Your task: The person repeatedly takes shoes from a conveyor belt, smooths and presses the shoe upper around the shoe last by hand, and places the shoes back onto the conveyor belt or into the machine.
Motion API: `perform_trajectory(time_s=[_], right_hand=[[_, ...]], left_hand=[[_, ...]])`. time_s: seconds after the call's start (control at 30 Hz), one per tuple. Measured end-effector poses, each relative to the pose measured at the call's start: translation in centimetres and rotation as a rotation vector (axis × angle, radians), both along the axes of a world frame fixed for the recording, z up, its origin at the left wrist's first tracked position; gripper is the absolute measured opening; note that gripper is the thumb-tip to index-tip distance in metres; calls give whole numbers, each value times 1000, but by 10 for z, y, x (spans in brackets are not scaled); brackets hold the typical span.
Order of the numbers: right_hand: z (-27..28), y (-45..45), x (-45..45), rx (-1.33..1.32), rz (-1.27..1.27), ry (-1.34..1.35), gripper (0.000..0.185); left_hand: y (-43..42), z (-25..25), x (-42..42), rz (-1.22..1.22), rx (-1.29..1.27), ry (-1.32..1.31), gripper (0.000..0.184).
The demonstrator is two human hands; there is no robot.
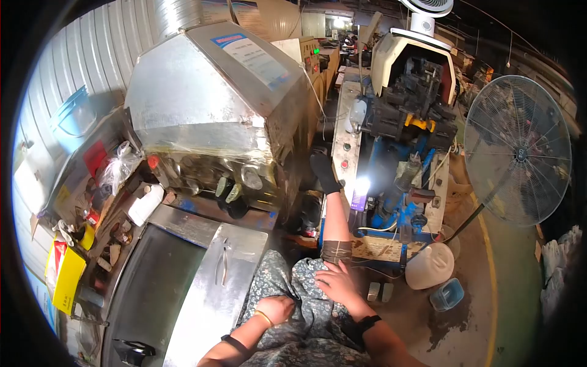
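My left hand (276,309) rests on the floral cloth (269,278) over my lap, its fingers curled in and nothing seen in them. A gold-coloured bracelet (263,318) circles that wrist. My right hand (336,282) lies on my right thigh near the rolled brown cuff (337,251), fingers spread and holding nothing. From the cuff my bare leg (336,220) reaches forward to a black shoe (324,171) by the blue machine. Left of my lap, a pair of metal tweezers (224,264) lies on the bright metal plate (205,300).
A dark conveyor belt (160,281) runs at left, carrying a black item (133,351). Ahead stands a metal hood (195,85) with black pieces (231,197) at its opening. A blue machine (385,208), white jug (430,266), blue container (447,295) and large fan (518,153) stand at right.
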State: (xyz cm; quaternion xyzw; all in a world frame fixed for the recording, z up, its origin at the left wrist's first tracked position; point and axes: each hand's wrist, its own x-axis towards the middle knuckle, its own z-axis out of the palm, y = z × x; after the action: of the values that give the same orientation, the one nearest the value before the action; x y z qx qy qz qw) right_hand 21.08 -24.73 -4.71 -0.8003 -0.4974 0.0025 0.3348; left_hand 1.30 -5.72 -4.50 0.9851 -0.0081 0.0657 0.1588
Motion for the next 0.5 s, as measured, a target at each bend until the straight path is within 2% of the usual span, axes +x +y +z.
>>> perform_trajectory(time_s=[0.2, 0.3, 0.33, 0.37, 0.4, 0.43, 0.47, 0.5], right_hand=[[-1, -2, -1, 24, 9, 0, 21], [-3, -1, 0, 3, -11, 2, 21], [-4, 1, 1, -3, -20, 1, 20], [-5, 2, 1, -8, -29, 0, 20], [-4, 3, 2, -33, -31, -16, 20], [-3, 5, 1, -70, -11, -30, 20], [0, 9, -1, -64, -48, 14, 22], [4, 13, -1, -112, -30, -68, 22]], left_hand=[[-3, 7, 0, 9, 3, -62, 15], [-2, 9, 1, 8, -119, -106, 11], [-6, 23, 1, 86, -455, -32, 9], [-3, -2, 2, 179, -1238, 45, 12], [1, 26, 7, 244, -1739, 203, 23], [-8, 97, 11, 189, -2148, 247, 41], [-14, 147, 13, -46, -2106, 186, 61], [-16, 176, 14, -371, -2136, 169, 79]])
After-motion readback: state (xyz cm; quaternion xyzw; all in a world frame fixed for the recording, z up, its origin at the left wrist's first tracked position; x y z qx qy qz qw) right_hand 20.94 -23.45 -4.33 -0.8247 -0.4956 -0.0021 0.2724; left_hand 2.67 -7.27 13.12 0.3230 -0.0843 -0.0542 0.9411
